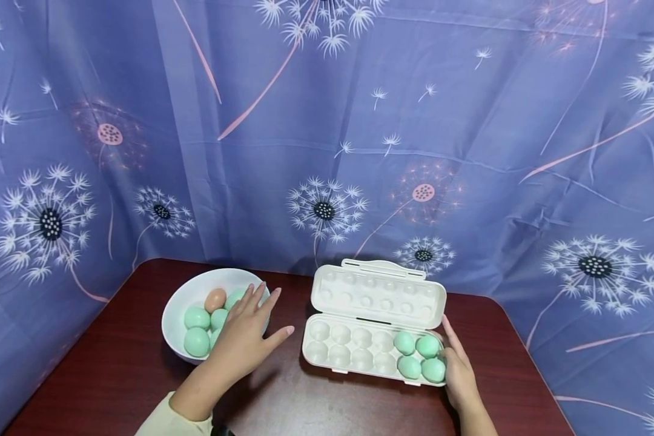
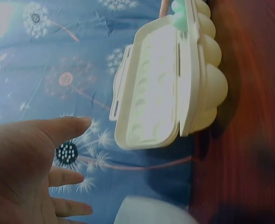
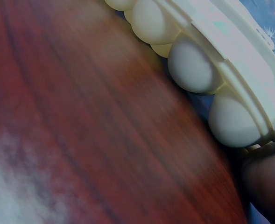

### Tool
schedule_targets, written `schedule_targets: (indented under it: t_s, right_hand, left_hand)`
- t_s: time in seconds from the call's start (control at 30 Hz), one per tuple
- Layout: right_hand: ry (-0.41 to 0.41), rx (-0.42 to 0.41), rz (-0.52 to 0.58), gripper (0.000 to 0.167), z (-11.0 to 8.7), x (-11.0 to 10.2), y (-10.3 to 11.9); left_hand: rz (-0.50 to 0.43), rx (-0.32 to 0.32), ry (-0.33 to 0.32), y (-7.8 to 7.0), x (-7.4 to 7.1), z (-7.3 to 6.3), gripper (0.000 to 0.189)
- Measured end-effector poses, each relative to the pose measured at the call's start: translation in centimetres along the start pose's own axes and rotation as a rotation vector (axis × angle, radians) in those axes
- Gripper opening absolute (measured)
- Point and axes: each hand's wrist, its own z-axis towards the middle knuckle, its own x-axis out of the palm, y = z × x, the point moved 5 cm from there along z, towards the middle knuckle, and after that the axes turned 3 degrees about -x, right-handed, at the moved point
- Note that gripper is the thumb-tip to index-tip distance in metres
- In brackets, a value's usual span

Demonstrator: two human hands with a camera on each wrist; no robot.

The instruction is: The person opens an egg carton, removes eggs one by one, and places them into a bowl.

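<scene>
My left hand (image 1: 243, 339) is over the right side of a white bowl (image 1: 173, 321), fingers straight and spread, with nothing held. In the bowl lie several pale green eggs (image 1: 197, 342) and one brown egg (image 1: 215, 300); the hand hides some of them. To the right, a white egg box (image 1: 350, 354) lies with its lid (image 1: 378, 297) tipped back. Several green eggs (image 1: 409, 367) fill the cups at its right end, while the cups further left hold none. My right hand (image 1: 460, 375) grips that right end, its thumb at the rim beside the eggs.
Bowl and box stand on a dark red-brown wooden table (image 1: 327, 412). Behind and at both sides hangs a blue curtain (image 1: 261, 200) with dandelion prints, close to the table's back edge.
</scene>
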Motion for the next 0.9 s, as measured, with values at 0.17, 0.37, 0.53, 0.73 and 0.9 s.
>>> schedule_targets:
  t_s: [0.17,0.37,0.53,0.73,0.9]
  right_hand:
    - [-0.003,-0.007,0.004,0.075,-0.1,0.0,0.0]
    - [-0.005,-0.005,-0.001,0.074,-0.1,0.0,0.0]
    - [-0.006,0.014,-0.007,0.074,0.0,0.0,-0.1]
    - [-0.003,0.016,-0.002,0.074,0.0,0.0,-0.1]
    - [0.0,0.0,0.02,0.074,-0.1,0.0,-0.1]
  left_hand:
    - [0.002,0.009,0.04,-1.1,1.0,0.4,0.077]
    - [-0.014,0.046,0.048,-2.5,2.2,0.8,0.077]
    - [-0.023,0.089,0.086,-3.8,3.2,1.1,0.075]
    - [-0.013,0.127,0.126,-5.4,4.4,1.2,0.076]
    - [-0.005,0.162,0.147,-6.8,5.5,1.3,0.075]
